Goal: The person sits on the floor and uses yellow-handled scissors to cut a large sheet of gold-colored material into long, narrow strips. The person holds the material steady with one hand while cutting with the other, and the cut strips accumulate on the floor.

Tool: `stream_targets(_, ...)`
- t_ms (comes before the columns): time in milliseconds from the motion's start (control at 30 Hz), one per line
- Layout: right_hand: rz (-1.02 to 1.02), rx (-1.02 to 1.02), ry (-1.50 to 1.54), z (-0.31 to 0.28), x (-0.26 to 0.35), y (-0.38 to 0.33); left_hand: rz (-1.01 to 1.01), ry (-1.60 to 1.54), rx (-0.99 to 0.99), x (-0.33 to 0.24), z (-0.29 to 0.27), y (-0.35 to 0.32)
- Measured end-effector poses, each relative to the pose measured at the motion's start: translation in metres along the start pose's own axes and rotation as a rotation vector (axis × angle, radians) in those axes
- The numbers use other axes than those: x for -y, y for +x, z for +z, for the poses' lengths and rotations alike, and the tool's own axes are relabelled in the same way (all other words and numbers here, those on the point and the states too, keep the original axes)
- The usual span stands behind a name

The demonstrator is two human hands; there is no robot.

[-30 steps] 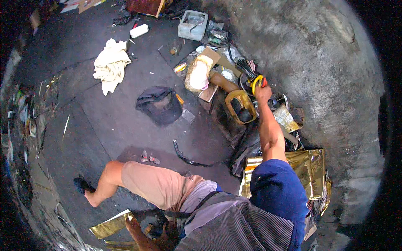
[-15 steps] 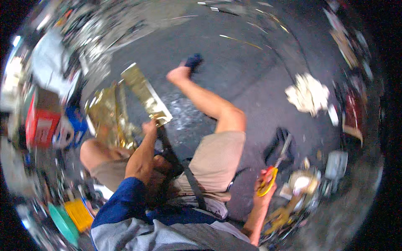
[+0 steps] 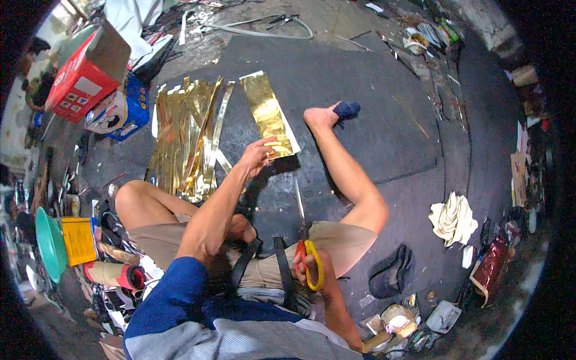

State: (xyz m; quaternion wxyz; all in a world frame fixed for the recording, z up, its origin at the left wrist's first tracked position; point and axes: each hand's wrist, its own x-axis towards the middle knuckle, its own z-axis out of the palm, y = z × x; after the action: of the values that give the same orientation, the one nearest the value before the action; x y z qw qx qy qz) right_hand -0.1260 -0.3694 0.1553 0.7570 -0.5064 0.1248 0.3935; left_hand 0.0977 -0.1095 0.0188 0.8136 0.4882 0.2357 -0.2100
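Observation:
A wide strip of shiny gold sheet (image 3: 264,111) with a white edge lies on the dark mat ahead of me. My left hand (image 3: 257,157) grips its near end at the left corner, fingers bent over the gold face. Over my lap, my right hand (image 3: 317,264) is closed round the red and yellow handles of a pair of scissors (image 3: 315,277). The long metal blades point away from me toward the sheet's near end, apart from it, and look closed. Left of the sheet, several narrow gold strips (image 3: 192,138) lie in a loose pile.
A red box (image 3: 72,90) and a blue box (image 3: 135,111) stand at the far left. By my left side are a green basin (image 3: 51,245) and a yellow container (image 3: 79,240). A cream cloth (image 3: 451,219), a dark cap-like item (image 3: 391,273) and a clear plastic container (image 3: 443,317) lie to the right.
My view has swung, shifting the whole scene. My right hand has brought the scissors inward from my right side to over my lap. My left hand stays at the gold sheet's near end.

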Motion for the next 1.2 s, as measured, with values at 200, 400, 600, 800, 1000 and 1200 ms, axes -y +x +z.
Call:
stream_targets(200,-0.018,0.079,-0.249,0.021,0.006,0.016,0.529,0.232,0.031,-0.078,0.03,-0.083)
stream_targets(400,-0.132,0.12,-0.528,0.05,0.029,0.022,0.692,0.376,0.171,-0.123,0.053,-0.187)
stream_targets(600,-0.291,0.139,-0.733,0.087,0.056,0.029,0.733,0.353,0.082,-0.112,0.041,-0.218)
stream_targets(800,-0.308,0.156,-0.758,0.093,0.055,0.037,0.726,0.176,0.123,-0.104,0.032,-0.22)
stream_targets(1000,-0.309,0.138,-0.778,0.1,0.057,0.035,0.719,0.178,0.108,-0.102,0.027,-0.226)
stream_targets(1200,-0.201,0.128,-0.672,0.1,0.061,0.03,0.746,0.195,0.14,-0.102,0.026,-0.224)
